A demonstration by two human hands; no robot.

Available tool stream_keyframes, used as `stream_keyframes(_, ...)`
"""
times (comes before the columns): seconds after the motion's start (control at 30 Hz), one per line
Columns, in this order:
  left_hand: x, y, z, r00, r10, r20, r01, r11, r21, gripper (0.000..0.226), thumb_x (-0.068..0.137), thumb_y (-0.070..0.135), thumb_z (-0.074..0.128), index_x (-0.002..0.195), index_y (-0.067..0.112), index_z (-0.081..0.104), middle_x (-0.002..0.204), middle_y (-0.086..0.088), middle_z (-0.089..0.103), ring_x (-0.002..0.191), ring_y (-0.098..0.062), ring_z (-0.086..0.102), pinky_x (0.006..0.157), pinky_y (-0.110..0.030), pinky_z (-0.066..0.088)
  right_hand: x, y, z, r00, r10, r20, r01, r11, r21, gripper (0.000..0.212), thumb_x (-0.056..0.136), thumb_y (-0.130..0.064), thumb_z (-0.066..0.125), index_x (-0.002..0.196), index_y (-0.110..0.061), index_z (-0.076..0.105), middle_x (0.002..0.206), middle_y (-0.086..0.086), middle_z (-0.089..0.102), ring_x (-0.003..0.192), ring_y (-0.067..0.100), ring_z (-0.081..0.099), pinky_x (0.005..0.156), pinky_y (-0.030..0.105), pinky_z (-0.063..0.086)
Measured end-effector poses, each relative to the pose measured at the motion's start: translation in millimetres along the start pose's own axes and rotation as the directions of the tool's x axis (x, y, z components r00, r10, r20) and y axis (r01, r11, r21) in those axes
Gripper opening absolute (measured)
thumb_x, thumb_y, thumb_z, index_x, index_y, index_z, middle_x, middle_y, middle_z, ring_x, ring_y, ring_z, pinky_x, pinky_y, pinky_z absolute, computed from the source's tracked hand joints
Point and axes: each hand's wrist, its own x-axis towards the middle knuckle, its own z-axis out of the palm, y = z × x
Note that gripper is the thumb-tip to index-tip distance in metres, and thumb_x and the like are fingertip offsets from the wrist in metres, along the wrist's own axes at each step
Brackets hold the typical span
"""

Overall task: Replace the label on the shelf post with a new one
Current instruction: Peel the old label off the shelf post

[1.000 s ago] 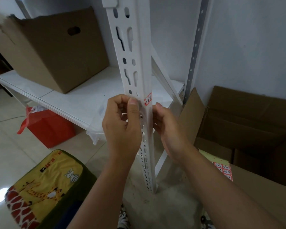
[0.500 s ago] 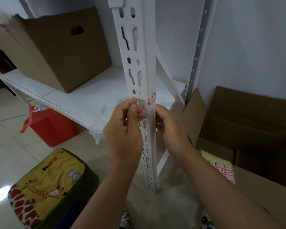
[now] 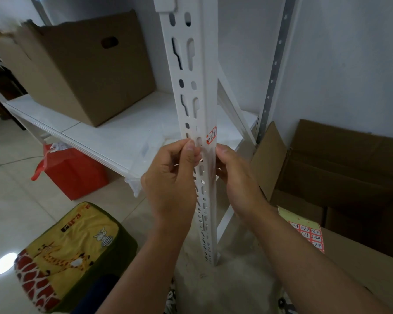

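Observation:
A white slotted shelf post runs down the middle of the view. A small red-and-white label with handwriting is stuck on its front corner edge. My left hand is curled just below the label, thumb and forefinger pinched together against the post's slotted face; nothing shows between them. My right hand is on the post's right side, thumb tip on the edge under the label and fingers hidden behind it. A sheet of red labels lies on a cardboard box at lower right.
A large cardboard box stands on the white shelf board at the left. A red bag sits under the shelf. A cushioned stool with giraffe print is at lower left. Open cardboard boxes fill the right.
The view has shifted slightly, so the post sits further right. Both hands stay at the post just below the label, with the left fingers pinched tighter.

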Motion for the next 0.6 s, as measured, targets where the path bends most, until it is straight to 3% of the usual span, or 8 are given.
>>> stream_keyframes(0.23,8.3,-7.4,-4.3,0.994,-0.097,-0.059,0.097,0.995,-0.003,0.019,0.092,0.011,0.062,0.079,0.025,0.058,0.076,0.001,0.067,0.069,-0.011,0.067,0.064,-0.019,0.054,-0.5,0.1,3.1,0.999,-0.001,-0.036,0.0,1.0,-0.019,0.036,0.103,-0.036,0.028,0.104,-0.024,0.062,0.099,-0.01,0.068,0.089,-0.006,0.063,0.069,0.004,0.046)
stream_keyframes(0.4,12.7,-16.0,-7.4,0.985,-0.161,-0.056,0.162,0.987,0.011,0.022,0.097,0.012,0.051,0.077,0.02,0.053,0.069,0.0,0.057,0.062,-0.009,0.054,0.059,-0.019,0.048,-0.4,0.1,4.1,0.999,0.004,-0.039,-0.004,1.0,-0.011,0.035,0.103,-0.032,0.026,0.09,-0.031,0.057,0.079,-0.026,0.067,0.081,-0.015,0.062,0.062,0.001,0.044)
stream_keyframes(0.5,18.5,-27.3,-12.7,0.984,-0.166,-0.066,0.171,0.982,0.082,0.027,0.099,0.017,0.045,0.072,0.015,0.048,0.062,0.0,0.049,0.057,-0.009,0.046,0.055,-0.031,0.045,0.3,1.0,4.5,0.999,-0.005,-0.049,0.004,1.0,-0.016,0.036,0.104,-0.029,0.025,0.088,-0.029,0.057,0.074,-0.032,0.065,0.08,-0.014,0.062,0.062,0.001,0.044)
stream_keyframes(0.6,26.6,-40.5,-20.6,0.982,-0.188,-0.034,0.191,0.962,0.194,0.038,0.101,0.026,0.042,0.065,0.013,0.042,0.059,-0.004,0.044,0.055,-0.016,0.041,0.051,-0.039,0.038,1.5,4.7,6.1,0.997,-0.015,-0.075,0.014,1.0,-0.02,0.037,0.104,-0.029,0.025,0.089,-0.024,0.059,0.08,-0.02,0.067,0.08,-0.01,0.062,0.064,0.001,0.044)
